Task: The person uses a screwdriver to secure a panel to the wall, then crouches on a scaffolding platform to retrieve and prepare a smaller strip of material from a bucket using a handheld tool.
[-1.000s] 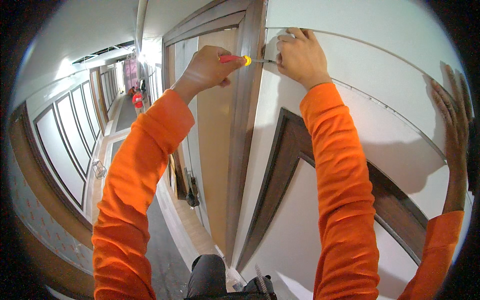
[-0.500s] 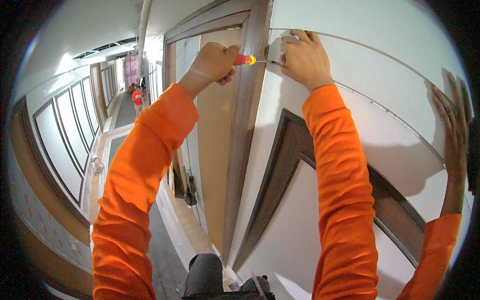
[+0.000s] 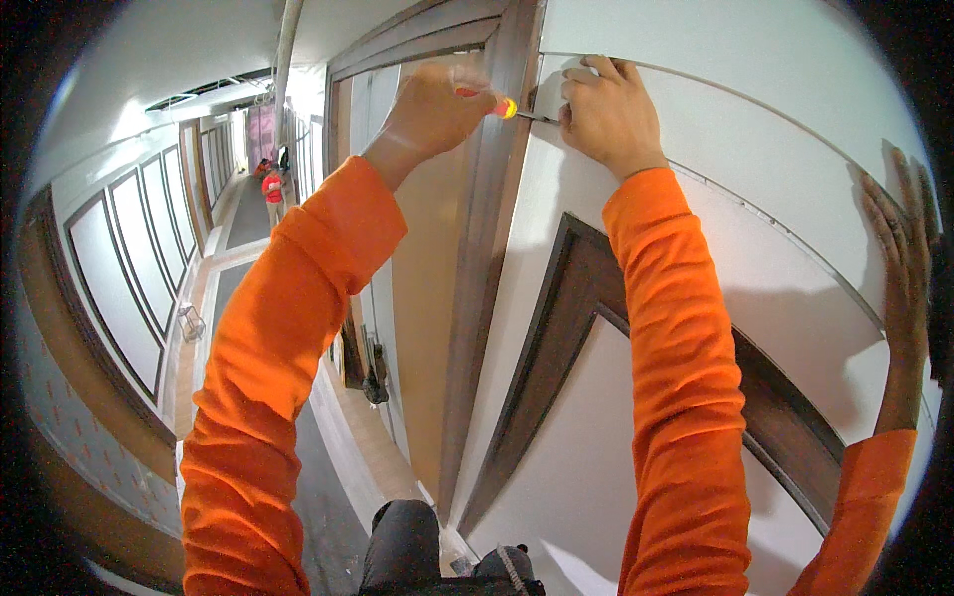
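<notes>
My left hand (image 3: 432, 114) is closed round a red-and-yellow screwdriver (image 3: 503, 106), slightly blurred, its metal shaft pointing right at a thin seam in the white wall panel (image 3: 686, 119) beside the wooden door frame (image 3: 497, 258). My right hand (image 3: 611, 119) rests on the panel at that seam, fingers bent and apart, its thumb side close to the shaft's tip, which is partly hidden. At the far right, another person's hand (image 3: 899, 248) in an orange sleeve lies with long fingers against the same panel.
Below the seam is a dark wood moulding (image 3: 556, 298). To the left a corridor runs back with framed wall panels (image 3: 129, 258), a dark floor strip (image 3: 318, 477), a small wire-framed object (image 3: 192, 320) and a person in red (image 3: 273, 194). A vertical pipe (image 3: 285, 55) stands behind.
My left hand and the screwdriver have moved a little up and to the right, the handle tilting. My right hand has shifted slightly right along the seam. The other person's hand is slightly lower.
</notes>
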Demonstrator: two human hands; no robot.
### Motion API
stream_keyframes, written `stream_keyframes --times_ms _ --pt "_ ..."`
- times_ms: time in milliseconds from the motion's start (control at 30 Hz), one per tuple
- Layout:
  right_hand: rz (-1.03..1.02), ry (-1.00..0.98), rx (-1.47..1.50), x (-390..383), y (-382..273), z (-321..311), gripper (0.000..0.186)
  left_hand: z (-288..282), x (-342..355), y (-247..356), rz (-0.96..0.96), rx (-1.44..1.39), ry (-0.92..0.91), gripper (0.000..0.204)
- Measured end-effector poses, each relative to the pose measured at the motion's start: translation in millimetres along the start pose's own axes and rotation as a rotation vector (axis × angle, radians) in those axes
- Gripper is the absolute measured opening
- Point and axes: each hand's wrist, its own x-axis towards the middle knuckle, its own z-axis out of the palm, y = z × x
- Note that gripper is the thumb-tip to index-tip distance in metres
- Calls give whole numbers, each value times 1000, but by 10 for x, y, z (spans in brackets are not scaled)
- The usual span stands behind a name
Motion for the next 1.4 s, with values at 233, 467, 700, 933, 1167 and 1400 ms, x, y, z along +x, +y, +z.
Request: stream_keyframes --times_ms 233,467,700,933,1167,1400 --pt "1 -9 -10 -30 32 18 16 60 -77 27 -221 -101 -92 42" --pt "2 5 10 37 -43 1 15 108 -44 -348 297 52 177 47" --pt "6 -15 -7 -22 32 23 14 46 -198 69 -529 -382 -217 42" --pt "1 -14 -5 -4 14 17 13 168 -114 -55 -350 -527 -42 39" --pt "4 -18 -12 48 21 -21 12 68 -79 24 133 123 -39 28" --pt "32 -47 4 -23 46 -24 11 176 171 174 741 194 140 30"
